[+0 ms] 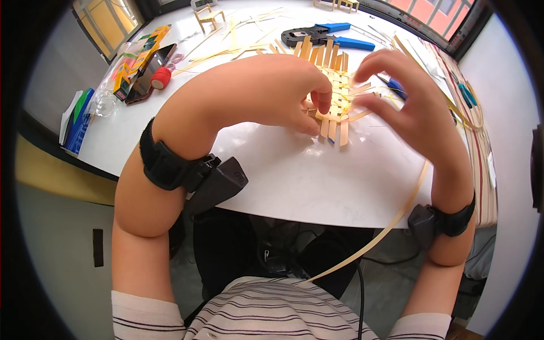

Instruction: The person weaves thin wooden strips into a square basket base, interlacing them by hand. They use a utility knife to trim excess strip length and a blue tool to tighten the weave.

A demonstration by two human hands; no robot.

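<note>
A small woven piece of pale bamboo strips [338,93] lies on the white table, its loose strip ends sticking out around it. My left hand [283,93] is at its left edge, with curled fingers over the weave and the thumb low beside it, holding it. At the right side, my right hand [405,102] is raised, thumb and fingers apart, slightly blurred, with nothing visible between them. Thin yellow ties run along the weave's right edge, near the right fingertips. One long pale strip [391,226] hangs from beneath my right hand down to my lap.
Beyond the weave lies a crimping tool with blue handles [340,35]. Loose strips [238,48] and a tiny chair [209,18] are farther back. At left are a red thread spool [161,78], a dark phone [148,76] and boxes [139,59]. Green-handled pliers [467,93] lie at right.
</note>
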